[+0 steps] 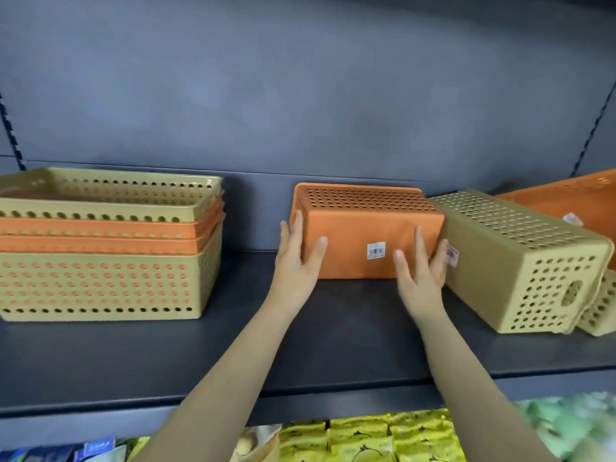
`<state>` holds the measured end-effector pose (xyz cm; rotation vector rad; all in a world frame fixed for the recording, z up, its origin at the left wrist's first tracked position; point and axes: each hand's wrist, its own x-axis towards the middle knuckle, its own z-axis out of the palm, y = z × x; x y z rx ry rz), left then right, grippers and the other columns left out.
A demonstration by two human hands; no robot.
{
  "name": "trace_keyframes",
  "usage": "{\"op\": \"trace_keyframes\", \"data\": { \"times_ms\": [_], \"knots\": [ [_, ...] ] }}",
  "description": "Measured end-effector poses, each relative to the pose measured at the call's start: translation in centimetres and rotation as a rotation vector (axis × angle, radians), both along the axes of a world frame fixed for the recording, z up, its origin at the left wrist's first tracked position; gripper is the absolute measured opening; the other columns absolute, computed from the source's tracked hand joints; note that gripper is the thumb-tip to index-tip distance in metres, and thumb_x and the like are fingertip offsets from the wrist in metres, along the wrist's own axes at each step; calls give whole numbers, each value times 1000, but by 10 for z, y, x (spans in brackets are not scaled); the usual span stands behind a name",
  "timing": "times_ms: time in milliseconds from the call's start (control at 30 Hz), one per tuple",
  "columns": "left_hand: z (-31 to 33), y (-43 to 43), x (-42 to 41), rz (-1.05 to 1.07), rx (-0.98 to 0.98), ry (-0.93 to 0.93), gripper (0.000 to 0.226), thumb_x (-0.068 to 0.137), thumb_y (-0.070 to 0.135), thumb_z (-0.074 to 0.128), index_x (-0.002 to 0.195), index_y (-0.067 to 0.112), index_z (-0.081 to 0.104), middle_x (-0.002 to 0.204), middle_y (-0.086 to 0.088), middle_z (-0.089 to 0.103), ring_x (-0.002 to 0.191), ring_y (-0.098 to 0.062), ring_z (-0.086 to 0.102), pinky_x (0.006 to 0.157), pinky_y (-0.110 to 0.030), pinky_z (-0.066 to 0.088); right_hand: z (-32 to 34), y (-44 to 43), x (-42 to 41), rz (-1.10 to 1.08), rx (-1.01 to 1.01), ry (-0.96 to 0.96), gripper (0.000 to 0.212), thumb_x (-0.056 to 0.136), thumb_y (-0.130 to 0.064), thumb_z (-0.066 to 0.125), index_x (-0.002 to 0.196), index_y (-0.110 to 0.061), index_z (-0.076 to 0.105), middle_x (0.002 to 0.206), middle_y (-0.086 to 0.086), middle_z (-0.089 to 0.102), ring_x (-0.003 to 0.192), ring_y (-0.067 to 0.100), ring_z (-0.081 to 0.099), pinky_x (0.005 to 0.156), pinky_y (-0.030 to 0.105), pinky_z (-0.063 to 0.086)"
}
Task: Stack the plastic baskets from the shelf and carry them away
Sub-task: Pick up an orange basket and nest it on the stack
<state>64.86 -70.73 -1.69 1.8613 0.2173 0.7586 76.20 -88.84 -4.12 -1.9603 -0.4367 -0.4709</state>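
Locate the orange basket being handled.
Head view, shelf centre: the orange basket lies between the left hand and right hand, a tipped tan basket on its right.

You faced a dark grey shelf (100, 361); its grey back panel (300, 78) stood at 12 o'clock, a slotted upright (13, 135) at 9, and yellow packets (360, 435) lay below at 6.

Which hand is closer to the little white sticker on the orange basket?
Right. The right hand touches the orange basket just right of the sticker; the left hand is at the basket's far left end.
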Motion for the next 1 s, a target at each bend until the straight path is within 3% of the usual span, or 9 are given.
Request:
{"op": "trace_keyframes", "data": {
  "times_ms": [67, 300, 467, 567, 633, 700, 733, 867, 1000],
  "knots": [
    [-6, 2, 6, 8, 6, 4, 73, 98, 56, 47, 158, 44, 5, 169, 4, -8, 154, -12, -3, 117, -31, 9, -3, 1, 6, 14, 43, 17, 67, 94, -65, 37, 154, -51, 11, 167, 4, -13, 154, 25, -8, 122, 46, 6],
    [10, 7, 34, 69, 186, 35, 68, 99, 57, 43, 156, 49, 7, 169, -3, -12, 155, -28, 9, 122, -47, 20, -2, 2, 7, 65, 44, -12, 64, 94, -67, 33, 151, -57, 6, 167, -2, -16, 154, 25, -7, 121, 50, 9],
    [0, 5, 30, 130, 211, 23, 51, 99, 61, 36, 148, 49, 27, 169, -7, 7, 153, -27, 18, 116, -54, 30, 1, 1, 5, 72, 90, -13, 67, 92, -69, 35, 151, -57, 6, 167, -4, -15, 154, 24, -5, 121, 51, 11],
    [-1, 4, 20, 121, 199, -34, 44, 94, 67, 34, 135, 49, 34, 162, -8, 24, 148, -27, 30, 111, -53, 38, 5, -1, 0, 57, 172, -17, 68, 96, -60, 41, 155, -50, 7, 167, -2, -13, 154, 23, -5, 117, 40, 9],
    [-2, 4, 13, 119, 178, -61, 36, 95, 63, 38, 126, 46, 35, 155, -6, 35, 140, -26, 39, 107, -39, 43, 6, -3, -2, 46, 220, -27, 70, 96, -58, 42, 156, -47, 6, 168, 0, -11, 154, 22, -4, 113, 34, 9],
    [-7, 2, 4, 117, 138, -57, 27, 100, 51, 42, 121, 39, 34, 144, -3, 45, 124, -21, 51, 86, -8, 43, 7, -5, -4, 37, 264, -57, 71, 97, -58, 42, 157, -43, 7, 168, 2, -2, 154, 18, 0, 113, 31, 9],
    [-9, 0, 0, 122, 118, -52, 24, 101, 47, 43, 119, 34, 33, 137, -1, 49, 116, -19, 54, 75, -5, 41, 7, -7, -5, 36, 290, -73, 72, 97, -58, 43, 157, -40, 8, 167, 3, 6, 153, 16, 5, 114, 31, 11],
    [-15, -3, -10, 125, 20, -64, 20, 103, 39, 44, 112, 25, 33, 115, 3, 57, 93, -9, 57, 65, -5, 40, 7, -10, -11, 91, 348, -39, 70, 99, -49, 45, 159, -31, 13, 159, -9, 27, 136, -15, 22, 111, 13, 20],
    [-16, -1, -14, 165, -45, -128, 20, 102, 36, 48, 107, 23, 34, 98, 14, 54, 89, -10, 56, 75, -28, 43, 7, -11, -16, 99, 321, 47, 74, 97, -51, 44, 159, -30, 9, 150, -13, 35, 133, -3, 29, 102, 11, 25]
  ]
}}
